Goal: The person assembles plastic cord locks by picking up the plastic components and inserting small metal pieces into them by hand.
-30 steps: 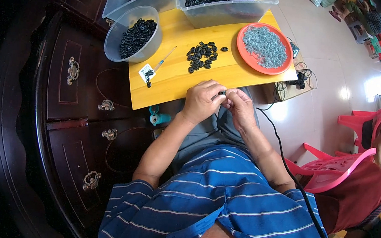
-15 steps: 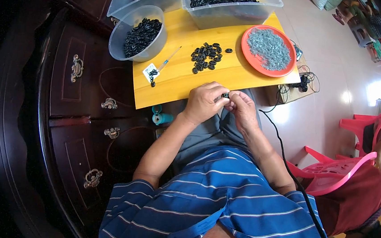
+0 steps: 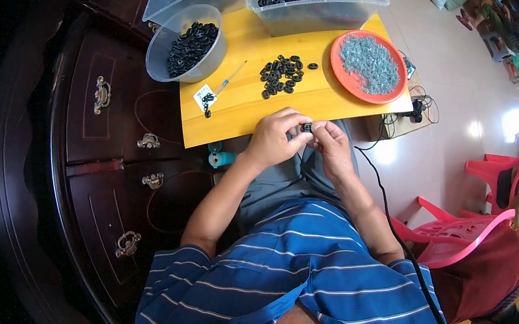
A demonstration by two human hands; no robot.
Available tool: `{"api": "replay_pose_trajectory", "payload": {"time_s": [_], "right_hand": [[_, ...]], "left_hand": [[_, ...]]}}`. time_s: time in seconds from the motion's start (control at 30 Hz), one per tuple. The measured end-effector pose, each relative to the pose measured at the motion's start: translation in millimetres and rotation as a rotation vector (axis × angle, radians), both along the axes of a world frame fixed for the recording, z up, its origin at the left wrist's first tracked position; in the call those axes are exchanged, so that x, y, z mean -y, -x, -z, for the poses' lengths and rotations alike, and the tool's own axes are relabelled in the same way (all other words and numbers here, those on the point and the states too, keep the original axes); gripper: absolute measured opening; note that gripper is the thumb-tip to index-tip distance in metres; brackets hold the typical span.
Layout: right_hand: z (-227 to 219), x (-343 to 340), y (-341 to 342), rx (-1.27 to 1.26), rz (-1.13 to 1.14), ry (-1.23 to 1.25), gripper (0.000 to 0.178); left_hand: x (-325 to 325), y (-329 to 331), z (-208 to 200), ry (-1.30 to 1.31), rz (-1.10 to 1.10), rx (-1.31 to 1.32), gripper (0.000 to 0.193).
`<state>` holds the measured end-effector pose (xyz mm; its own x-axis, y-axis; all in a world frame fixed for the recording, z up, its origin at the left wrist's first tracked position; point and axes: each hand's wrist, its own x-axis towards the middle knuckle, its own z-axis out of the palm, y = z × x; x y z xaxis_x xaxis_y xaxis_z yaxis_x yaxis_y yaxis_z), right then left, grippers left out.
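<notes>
At the near edge of the table, a small black oval plastic piece point(image 3: 306, 127) is pinched between the thumb and forefinger of my left hand point(image 3: 276, 138). My right hand point(image 3: 335, 149) meets it from the right, its thumb and fingers pressed together beside the piece. Anything between those right fingertips is too small to make out. Beyond my hands lies a loose pile of similar black oval pieces point(image 3: 272, 78), with a single black piece point(image 3: 313, 66) just right of it. A red-orange plate point(image 3: 335, 67) carries a heap of small, thin silvery parts point(image 3: 371, 64).
A round clear tub point(image 3: 215, 61) and two clear bins point(image 3: 307, 24) of black pieces stand at the back. Left of the pile lie a thin pointed tool point(image 3: 224, 85) and a white card point(image 3: 201, 98). Dark drawers point(image 3: 109, 101) flank the left; pink chairs point(image 3: 448, 238) stand right, beside a black cable point(image 3: 385, 196).
The black piece has turned slightly between my fingers and shows more of its face. Both hands stay nearly in place; the view has shifted a little.
</notes>
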<state>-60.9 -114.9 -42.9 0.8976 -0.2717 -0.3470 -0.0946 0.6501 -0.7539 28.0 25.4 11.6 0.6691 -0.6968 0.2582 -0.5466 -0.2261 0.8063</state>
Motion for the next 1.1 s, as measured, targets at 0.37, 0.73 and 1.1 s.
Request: {"api": "replay_pose_trajectory", "payload": {"time_s": [0.37,0.73,1.1], "right_hand": [[-4,10,-14,0.063,-0.079,0.106,0.019],[-10,7,-16,0.042,-0.354,0.226,0.017],[-17,19,-37,0.077,-0.295,0.27,0.016]], "left_hand": [[10,-16,-6,0.058,0.003,-0.27,0.02],[-27,-70,-32,-0.239,0.07,-0.098,0.012],[-33,-198,-117,0.178,-0.316,0.011,0.055]]}}
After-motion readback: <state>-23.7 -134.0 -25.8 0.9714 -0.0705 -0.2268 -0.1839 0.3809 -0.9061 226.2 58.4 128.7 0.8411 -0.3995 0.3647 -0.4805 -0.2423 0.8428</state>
